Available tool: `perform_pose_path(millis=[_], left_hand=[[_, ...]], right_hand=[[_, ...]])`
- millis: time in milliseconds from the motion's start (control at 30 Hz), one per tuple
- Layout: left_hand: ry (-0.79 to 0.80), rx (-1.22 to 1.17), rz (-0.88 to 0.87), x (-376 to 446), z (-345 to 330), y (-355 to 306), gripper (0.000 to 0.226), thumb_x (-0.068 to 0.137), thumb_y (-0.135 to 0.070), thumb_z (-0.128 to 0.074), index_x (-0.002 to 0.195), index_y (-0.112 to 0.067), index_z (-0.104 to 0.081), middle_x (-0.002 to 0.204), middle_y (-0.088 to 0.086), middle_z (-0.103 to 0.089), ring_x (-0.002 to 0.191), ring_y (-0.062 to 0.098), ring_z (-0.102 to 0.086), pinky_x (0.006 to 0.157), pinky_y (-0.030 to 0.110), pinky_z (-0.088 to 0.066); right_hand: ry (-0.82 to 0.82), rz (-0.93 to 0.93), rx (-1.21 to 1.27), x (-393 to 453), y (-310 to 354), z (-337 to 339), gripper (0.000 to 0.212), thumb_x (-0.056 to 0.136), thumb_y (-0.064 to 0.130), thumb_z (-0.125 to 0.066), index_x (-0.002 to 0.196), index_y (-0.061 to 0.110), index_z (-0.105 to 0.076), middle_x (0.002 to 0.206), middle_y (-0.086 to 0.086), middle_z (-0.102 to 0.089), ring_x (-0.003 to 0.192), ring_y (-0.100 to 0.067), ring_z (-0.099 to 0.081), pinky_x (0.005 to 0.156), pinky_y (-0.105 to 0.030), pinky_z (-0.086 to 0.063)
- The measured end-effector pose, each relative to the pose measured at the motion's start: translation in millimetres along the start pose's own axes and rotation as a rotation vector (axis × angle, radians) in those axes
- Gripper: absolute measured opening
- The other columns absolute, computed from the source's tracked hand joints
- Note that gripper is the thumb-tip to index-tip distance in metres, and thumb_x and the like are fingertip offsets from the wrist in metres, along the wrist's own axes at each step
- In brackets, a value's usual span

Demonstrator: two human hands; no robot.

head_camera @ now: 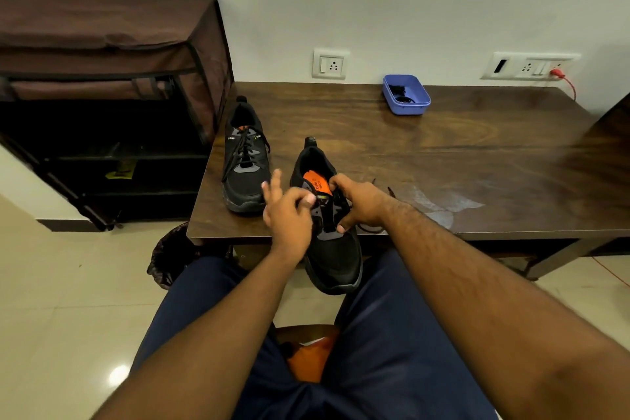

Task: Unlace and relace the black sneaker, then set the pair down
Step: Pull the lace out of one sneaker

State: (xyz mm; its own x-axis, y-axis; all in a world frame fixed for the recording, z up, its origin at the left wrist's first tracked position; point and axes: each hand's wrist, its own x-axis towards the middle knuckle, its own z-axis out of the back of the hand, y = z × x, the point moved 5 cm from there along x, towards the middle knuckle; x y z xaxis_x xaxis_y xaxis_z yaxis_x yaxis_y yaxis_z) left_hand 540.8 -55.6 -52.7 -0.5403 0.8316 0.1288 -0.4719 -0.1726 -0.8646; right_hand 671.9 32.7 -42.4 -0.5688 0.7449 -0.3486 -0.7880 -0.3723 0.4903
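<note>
Two black sneakers are on the dark wooden table (443,153). The laced sneaker (244,160) stands near the table's left edge, toe towards me. The second sneaker (332,249) overhangs the front edge, its orange tongue label showing. My left hand (288,215) pinches the black lace at the sneaker's left eyelets, other fingers spread. My right hand (358,204) grips the sneaker's upper on the right side, thumb near the lower eyelets. A loose stretch of lace (370,230) trails on the table right of the shoe.
A blue plastic tray (407,95) with dark items sits at the table's back. A brown fabric shoe rack (112,106) stands left of the table. Wall sockets with a red plug (555,72) are behind. A dark bin (170,256) is under the table's left corner.
</note>
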Motion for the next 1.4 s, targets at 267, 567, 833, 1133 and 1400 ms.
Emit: perform_pose_path(millis=[267, 567, 833, 1133, 1400], left_hand=[[-0.111, 0.049, 0.036, -18, 14, 1, 0.023, 0.091, -0.026, -0.064, 0.114, -0.025, -0.061, 0.164, 0.006, -0.007, 0.150, 0.032, 0.001, 0.116, 0.055, -0.014], [0.308, 0.559, -0.247, 8, -30, -15, 0.019, 0.093, -0.033, -0.061, 0.109, -0.029, -0.071, 0.164, -0.004, -0.009, 0.149, 0.029, 0.013, 0.115, 0.060, 0.005], [-0.522, -0.462, 0.310, -8, 53, 38, 0.013, 0.096, -0.011, -0.057, 0.106, -0.019, -0.057, 0.147, 0.015, -0.035, 0.138, 0.030, -0.037, 0.110, 0.031, -0.037], [0.366, 0.769, -0.276, 4, -34, -23, 0.033, 0.095, -0.040, -0.055, 0.125, -0.031, -0.062, 0.164, 0.001, 0.006, 0.147, 0.033, 0.020, 0.116, 0.063, 0.005], [-0.308, -0.278, 0.090, 10, 29, 14, 0.014, 0.096, -0.005, -0.055, 0.088, -0.007, -0.066, 0.151, 0.014, -0.035, 0.137, 0.024, -0.037, 0.107, 0.020, -0.029]], right_hand=[[0.007, -0.005, 0.014, 1, 4, -7, 0.082, 0.066, 0.004, -0.083, 0.129, 0.027, -0.036, 0.121, -0.008, -0.059, 0.111, -0.028, -0.058, 0.095, -0.045, -0.050], [-0.035, 0.011, 0.054, -7, 0, -4, 0.077, 0.066, 0.009, -0.084, 0.123, 0.029, -0.037, 0.113, -0.004, -0.061, 0.104, -0.024, -0.060, 0.085, -0.037, -0.050], [-0.013, 0.018, 0.064, -6, -3, -8, 0.078, 0.070, 0.007, -0.082, 0.129, 0.026, -0.035, 0.117, -0.003, -0.057, 0.104, -0.020, -0.055, 0.087, -0.033, -0.044], [-0.023, 0.012, 0.087, -7, -3, -7, 0.079, 0.067, 0.007, -0.083, 0.127, 0.027, -0.036, 0.115, -0.002, -0.058, 0.104, -0.021, -0.058, 0.082, -0.031, -0.046], [-0.030, -0.005, 0.143, -5, -10, -6, 0.074, 0.066, 0.009, -0.085, 0.114, 0.036, -0.036, 0.112, 0.000, -0.058, 0.105, -0.022, -0.058, 0.095, -0.041, -0.049]])
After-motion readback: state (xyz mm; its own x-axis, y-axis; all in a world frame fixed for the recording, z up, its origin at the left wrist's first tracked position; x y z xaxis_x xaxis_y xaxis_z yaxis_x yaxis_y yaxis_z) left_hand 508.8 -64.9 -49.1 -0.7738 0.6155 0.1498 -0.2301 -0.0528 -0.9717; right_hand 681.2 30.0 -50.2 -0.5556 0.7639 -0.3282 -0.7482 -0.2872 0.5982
